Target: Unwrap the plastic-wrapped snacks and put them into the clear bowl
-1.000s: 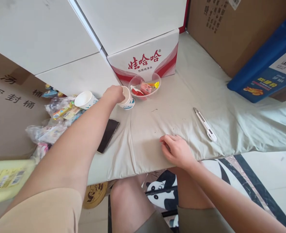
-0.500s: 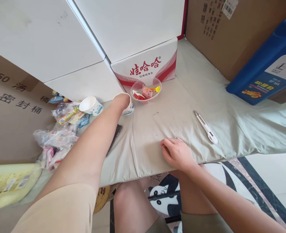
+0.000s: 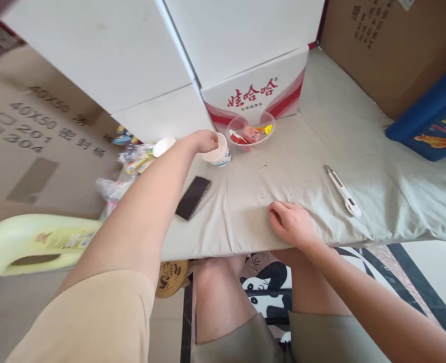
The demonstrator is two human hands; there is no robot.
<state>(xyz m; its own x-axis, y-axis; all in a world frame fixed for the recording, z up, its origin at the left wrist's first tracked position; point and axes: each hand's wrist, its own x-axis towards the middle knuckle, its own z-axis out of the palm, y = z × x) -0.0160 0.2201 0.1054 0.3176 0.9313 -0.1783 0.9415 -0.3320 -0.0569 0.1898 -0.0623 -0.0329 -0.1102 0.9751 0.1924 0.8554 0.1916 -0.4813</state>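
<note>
My left hand (image 3: 204,141) is over the near left rim of a white paper cup (image 3: 223,157) with blue print. Its fingers are bent together at the cup's mouth, and I cannot make out what is between them. A second paper cup (image 3: 164,146) stands behind my left forearm, partly hidden. Just right of the first cup is a clear plastic bowl (image 3: 251,143) with several wrapped snacks (image 3: 251,133) in it. My right hand (image 3: 293,222) rests on the cloth near the front edge, its fingers loosely curled in with nothing showing in them.
A black phone (image 3: 193,197) lies below my left wrist, a white utility knife (image 3: 342,191) to the right. Wrappers (image 3: 113,190) pile up at the left by a yellow-green jug (image 3: 52,242). White boxes (image 3: 258,98) line the back; a blue jug (image 3: 434,121) stands right.
My left hand has risen out of the paper cup to its rim. The view has swung left, showing more of the phone and yellow-green jug. My right hand still rests on the cloth.
</note>
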